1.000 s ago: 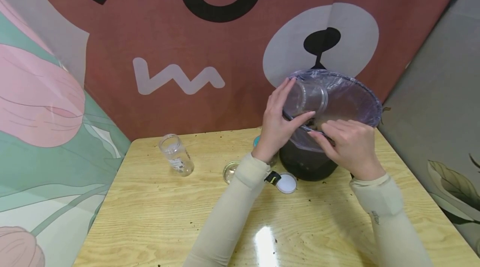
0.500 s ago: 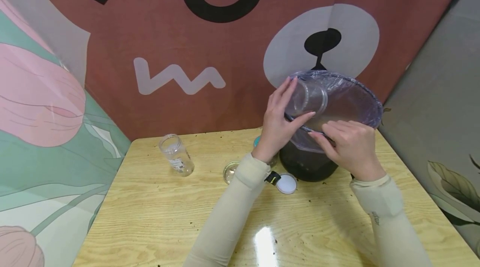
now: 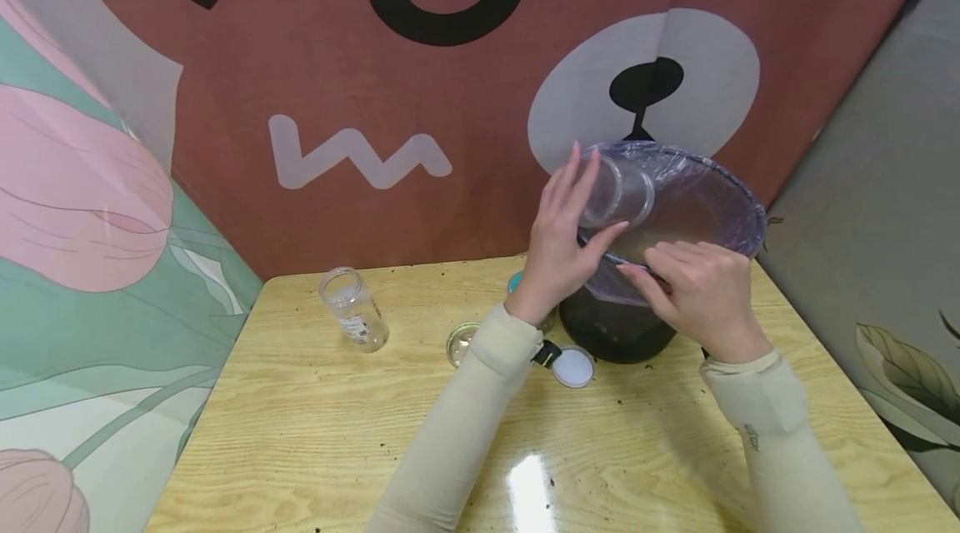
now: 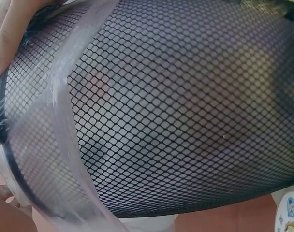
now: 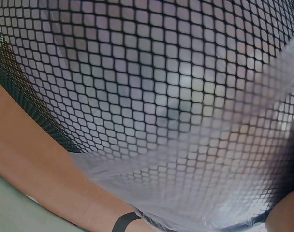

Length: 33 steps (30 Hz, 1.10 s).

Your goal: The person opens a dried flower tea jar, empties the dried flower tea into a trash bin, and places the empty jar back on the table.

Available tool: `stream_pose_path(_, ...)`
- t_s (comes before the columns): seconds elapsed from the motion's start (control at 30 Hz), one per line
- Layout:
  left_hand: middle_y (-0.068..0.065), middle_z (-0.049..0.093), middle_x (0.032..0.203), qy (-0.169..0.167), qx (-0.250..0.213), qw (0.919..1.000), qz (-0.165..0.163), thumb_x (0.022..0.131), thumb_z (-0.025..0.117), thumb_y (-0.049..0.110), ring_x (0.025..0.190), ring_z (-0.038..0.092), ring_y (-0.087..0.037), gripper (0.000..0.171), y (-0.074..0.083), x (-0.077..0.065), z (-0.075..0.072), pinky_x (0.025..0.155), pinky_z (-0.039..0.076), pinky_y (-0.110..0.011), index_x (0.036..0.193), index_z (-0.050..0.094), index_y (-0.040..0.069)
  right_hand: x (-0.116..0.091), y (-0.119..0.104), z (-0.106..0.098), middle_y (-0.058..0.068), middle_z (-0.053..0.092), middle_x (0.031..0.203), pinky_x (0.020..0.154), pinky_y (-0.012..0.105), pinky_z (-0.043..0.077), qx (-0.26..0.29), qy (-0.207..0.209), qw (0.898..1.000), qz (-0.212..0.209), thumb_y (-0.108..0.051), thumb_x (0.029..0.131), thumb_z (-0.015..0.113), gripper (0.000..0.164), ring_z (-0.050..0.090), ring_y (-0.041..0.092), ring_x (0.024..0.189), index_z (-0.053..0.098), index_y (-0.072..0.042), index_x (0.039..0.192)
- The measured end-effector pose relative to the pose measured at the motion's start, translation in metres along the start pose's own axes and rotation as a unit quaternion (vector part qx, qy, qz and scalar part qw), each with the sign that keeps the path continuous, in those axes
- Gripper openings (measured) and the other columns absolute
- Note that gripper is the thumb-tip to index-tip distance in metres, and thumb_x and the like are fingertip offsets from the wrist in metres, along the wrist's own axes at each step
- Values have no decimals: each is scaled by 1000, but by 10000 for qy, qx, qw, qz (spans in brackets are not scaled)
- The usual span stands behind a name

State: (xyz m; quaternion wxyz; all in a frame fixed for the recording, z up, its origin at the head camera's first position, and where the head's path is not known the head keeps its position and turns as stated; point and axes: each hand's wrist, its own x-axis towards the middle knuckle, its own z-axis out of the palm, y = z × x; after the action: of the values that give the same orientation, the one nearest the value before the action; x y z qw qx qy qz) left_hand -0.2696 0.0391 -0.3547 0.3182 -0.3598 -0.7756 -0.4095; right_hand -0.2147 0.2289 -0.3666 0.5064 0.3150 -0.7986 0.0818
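Observation:
A black mesh wastebasket (image 3: pixel 618 333), lined with a thin clear-purplish plastic bag (image 3: pixel 697 191), leans at the table's right side with its mouth tipped up toward me. My left hand (image 3: pixel 558 241) lies against the left of the rim, fingers straight and spread, thumb stretched over the front edge. With curled fingers inside and thumb outside, my right hand (image 3: pixel 701 287) grips the front rim and bag. Inside the mouth, beside my left fingers, shows a clear plastic jar (image 3: pixel 633 196). In the left wrist view the bag's folded edge (image 4: pixel 65 106) hangs outside over the mesh (image 4: pixel 185 116).
On the wooden table (image 3: pixel 337 441) a clear labelled jar (image 3: pixel 352 310) stands at left. A gold-rimmed lid (image 3: pixel 459 343) and a white lid (image 3: pixel 573 367) lie near my left forearm. Something turquoise (image 3: pixel 514 281) is partly hidden behind that wrist. Dark crumbs are scattered about.
My left fingers have lifted and spread slightly along the rim, and the jar in the basket has turned slightly. My right hand has stayed in place.

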Motion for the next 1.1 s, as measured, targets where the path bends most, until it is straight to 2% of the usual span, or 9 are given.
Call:
stream_pose_path(0.3, -20, 24, 170, -23, 293, 9993, 251, 94, 78, 22, 156, 27, -30, 81, 1, 1, 0, 127, 25, -29, 159, 36, 1, -2, 0, 0, -6, 28, 50, 47, 23, 8, -18, -11, 10000, 15, -53, 109, 43, 62, 15, 7, 44, 34, -15, 61)
stream_pose_path(0.57, -20, 26, 169, -11, 245, 9993, 277, 94, 78, 21, 156, 27, -29, 81, 0, 1, 0, 128, 22, -28, 160, 35, 1, -2, 1, 1, -5, 27, 50, 46, 24, 8, -12, 19, 10000, -26, -51, 109, 44, 60, 15, 8, 43, 34, -15, 62)
stream_pose_path(0.8, -18, 28, 168, 136, 171, 9995, 244, 93, 79, 22, 156, 26, -29, 81, 0, 2, 0, 128, 22, -30, 159, 35, 3, -4, 2, 2, -5, 29, 51, 45, 25, 10, -92, -10, 10000, 9, -50, 109, 44, 60, 18, 10, 42, 35, -14, 63)
stream_pose_path(0.93, -19, 30, 167, 196, 226, 9990, 324, 92, 80, 22, 156, 27, -29, 83, 1, 2, -1, 129, 21, -30, 158, 35, 2, -6, 1, 1, -2, 33, 53, 44, 26, 14, -120, -106, 9999, 40, -48, 109, 45, 58, 24, 13, 42, 39, -13, 64)
stream_pose_path(1.1, -19, 32, 165, 279, 119, 9986, 442, 90, 83, 20, 157, 26, -27, 85, 2, 5, -4, 129, 21, -30, 158, 35, 2, -7, 1, -2, 5, 45, 58, 41, 32, 28, -105, -226, 9996, 122, -47, 108, 47, 57, 40, 22, 44, 50, -7, 68)
